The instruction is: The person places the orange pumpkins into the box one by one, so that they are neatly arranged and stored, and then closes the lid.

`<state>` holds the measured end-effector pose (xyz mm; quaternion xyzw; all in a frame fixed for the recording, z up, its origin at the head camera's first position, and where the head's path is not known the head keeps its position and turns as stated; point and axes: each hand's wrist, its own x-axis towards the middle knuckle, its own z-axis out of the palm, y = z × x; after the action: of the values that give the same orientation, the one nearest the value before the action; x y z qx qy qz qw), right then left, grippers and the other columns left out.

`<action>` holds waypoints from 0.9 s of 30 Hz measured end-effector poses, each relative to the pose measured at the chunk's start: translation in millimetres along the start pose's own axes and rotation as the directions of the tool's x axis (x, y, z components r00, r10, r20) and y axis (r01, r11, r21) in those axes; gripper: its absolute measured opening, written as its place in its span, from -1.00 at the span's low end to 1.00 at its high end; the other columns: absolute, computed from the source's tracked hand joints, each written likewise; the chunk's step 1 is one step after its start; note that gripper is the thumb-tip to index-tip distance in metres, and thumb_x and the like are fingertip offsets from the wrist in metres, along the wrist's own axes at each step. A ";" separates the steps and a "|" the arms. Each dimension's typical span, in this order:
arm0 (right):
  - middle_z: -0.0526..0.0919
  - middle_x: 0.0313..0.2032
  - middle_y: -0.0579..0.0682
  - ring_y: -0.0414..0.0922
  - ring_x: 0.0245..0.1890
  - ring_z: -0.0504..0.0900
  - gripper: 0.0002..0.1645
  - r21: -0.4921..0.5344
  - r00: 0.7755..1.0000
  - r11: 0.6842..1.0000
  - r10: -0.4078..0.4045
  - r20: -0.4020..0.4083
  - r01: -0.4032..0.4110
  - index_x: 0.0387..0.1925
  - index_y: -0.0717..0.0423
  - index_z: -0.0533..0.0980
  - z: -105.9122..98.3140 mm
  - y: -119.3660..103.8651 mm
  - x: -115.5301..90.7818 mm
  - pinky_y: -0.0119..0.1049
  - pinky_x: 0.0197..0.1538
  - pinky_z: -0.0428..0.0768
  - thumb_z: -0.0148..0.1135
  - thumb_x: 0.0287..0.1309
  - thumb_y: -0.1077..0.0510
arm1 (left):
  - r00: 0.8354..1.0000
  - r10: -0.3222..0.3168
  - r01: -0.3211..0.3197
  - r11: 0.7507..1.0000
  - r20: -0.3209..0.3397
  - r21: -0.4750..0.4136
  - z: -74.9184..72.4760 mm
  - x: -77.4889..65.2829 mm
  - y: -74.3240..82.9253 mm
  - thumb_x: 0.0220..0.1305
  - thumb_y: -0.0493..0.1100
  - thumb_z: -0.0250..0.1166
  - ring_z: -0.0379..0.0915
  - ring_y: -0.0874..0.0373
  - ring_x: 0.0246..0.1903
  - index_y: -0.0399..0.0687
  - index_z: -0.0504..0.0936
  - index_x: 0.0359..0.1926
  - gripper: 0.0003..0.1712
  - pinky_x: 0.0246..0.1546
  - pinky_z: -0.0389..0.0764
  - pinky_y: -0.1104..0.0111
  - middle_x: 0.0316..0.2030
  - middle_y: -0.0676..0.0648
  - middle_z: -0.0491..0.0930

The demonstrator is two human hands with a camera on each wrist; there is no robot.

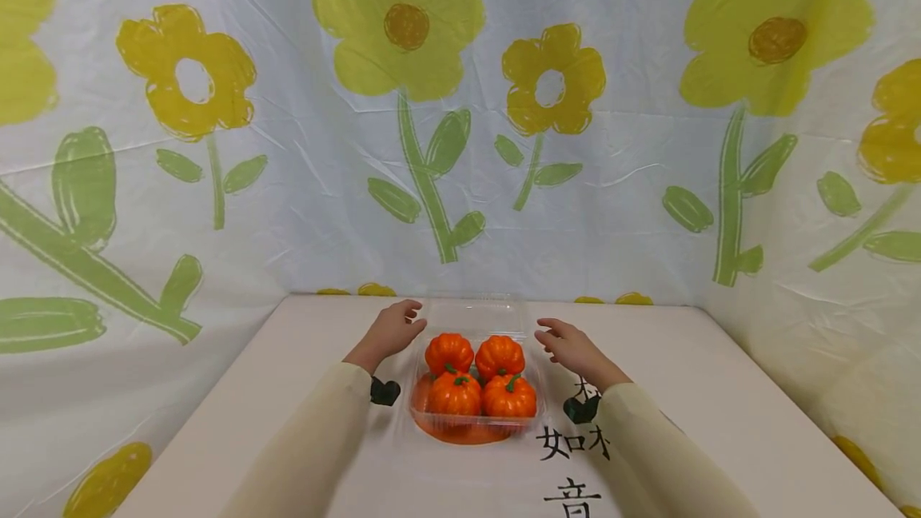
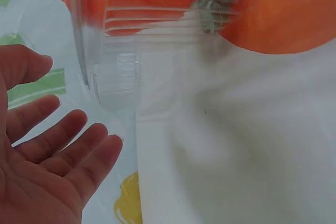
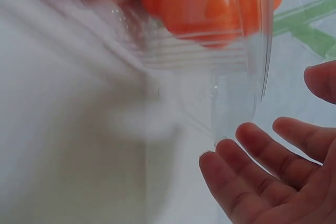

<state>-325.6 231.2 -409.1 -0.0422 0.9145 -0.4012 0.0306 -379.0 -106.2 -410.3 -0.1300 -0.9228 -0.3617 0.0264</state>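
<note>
A clear plastic clamshell box (image 1: 475, 421) stands at the middle of the table, its lid (image 1: 475, 314) raised open at the back. Inside sit several small orange pumpkins (image 1: 455, 396) with green stems, in two rows. My left hand (image 1: 392, 332) hovers just off the box's left rear side, fingers loosely spread and holding nothing. On the other side my right hand (image 1: 576, 348) is held the same way, apart from the box. Both wrist views show bare palms, the left hand (image 2: 44, 166) and the right hand (image 3: 278, 182) each near the box's clear wall.
An orange round patch (image 1: 460, 432) shows beneath the box's front. Black written characters (image 1: 572, 442) mark the pale table (image 1: 683, 358) on the right. A dark heart shape (image 1: 384, 392) lies beside the left wrist, another (image 1: 581, 409) beside the right. Flower-printed cloth (image 1: 302, 182) surrounds the table.
</note>
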 end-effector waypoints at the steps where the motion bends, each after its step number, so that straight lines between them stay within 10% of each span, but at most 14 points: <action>1: 0.51 0.18 0.23 0.08 0.00 0.58 -0.31 -0.008 1.000 1.000 -0.001 0.003 0.001 0.38 0.16 0.25 -0.2 0.8 1.6 -0.06 0.04 0.64 -0.04 0.39 -0.14 | 1.000 -0.004 0.004 1.000 0.003 0.004 0.9 1.5 -1.3 0.35 0.02 0.15 0.50 -0.12 0.11 -0.16 0.42 0.27 -0.44 0.11 0.56 0.03 0.15 -0.23 0.53; 27: 0.59 -0.08 0.26 -0.05 -0.23 0.63 -0.44 0.078 0.999 0.997 0.023 0.037 -0.026 0.23 0.38 0.39 6.8 11.2 34.3 -0.17 -0.09 0.69 -0.07 0.41 0.03 | 0.980 -0.186 0.188 0.982 0.066 -0.016 14.2 15.4 -15.1 0.42 0.02 0.03 0.46 0.06 -0.29 -0.23 0.64 0.01 -0.55 -0.20 0.57 0.23 -0.19 -0.13 0.63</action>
<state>-359.7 230.3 -422.7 -0.0368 0.8977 -0.4358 0.0536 -397.1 -103.8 -428.5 -0.0545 -0.9273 -0.3683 -0.0386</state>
